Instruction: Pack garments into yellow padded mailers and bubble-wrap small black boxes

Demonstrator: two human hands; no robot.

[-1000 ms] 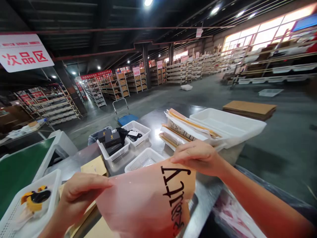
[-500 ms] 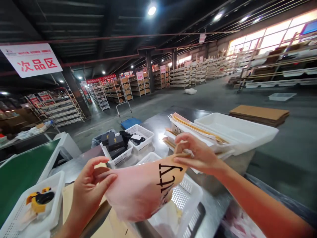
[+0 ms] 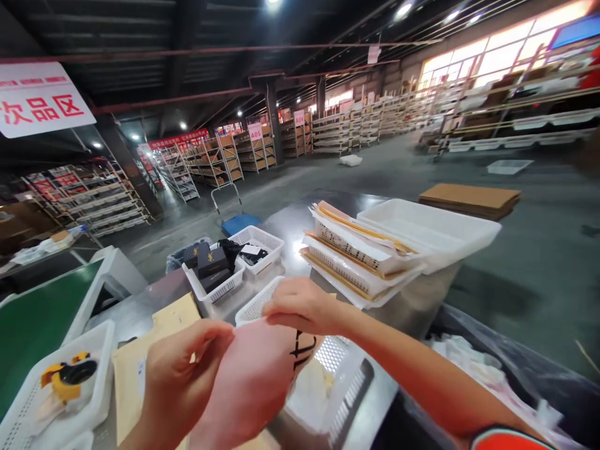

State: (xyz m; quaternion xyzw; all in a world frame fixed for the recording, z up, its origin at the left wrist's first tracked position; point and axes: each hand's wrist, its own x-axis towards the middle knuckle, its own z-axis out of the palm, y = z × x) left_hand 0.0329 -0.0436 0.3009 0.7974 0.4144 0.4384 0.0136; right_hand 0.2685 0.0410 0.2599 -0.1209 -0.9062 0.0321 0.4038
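A pale pink plastic bag [image 3: 248, 381] with black lettering on its right part hangs between my two hands. My left hand [image 3: 185, 369] pinches its upper left edge between thumb and fingers. Along the top edge, further right, my right hand [image 3: 302, 306] grips the bag with its fingers folded over it. Behind the bag, a white perforated basket [image 3: 344, 400] is partly hidden. Tan padded envelopes [image 3: 134, 375] lie on the metal table below and left of my left hand.
Black boxes fill a white basket [image 3: 225, 289]. Stacked envelopes [image 3: 356, 250] lean beside a large white tub [image 3: 445, 234]. On the left stand a basket with tape [image 3: 105, 350] and a green conveyor [image 3: 51, 325]. A lined bin [image 3: 510, 381] of plastic scraps is at lower right.
My right hand has moved left and a little down, closer to my left hand. The bag is less stretched, and its lettering is now partly covered. The view has shifted slightly.
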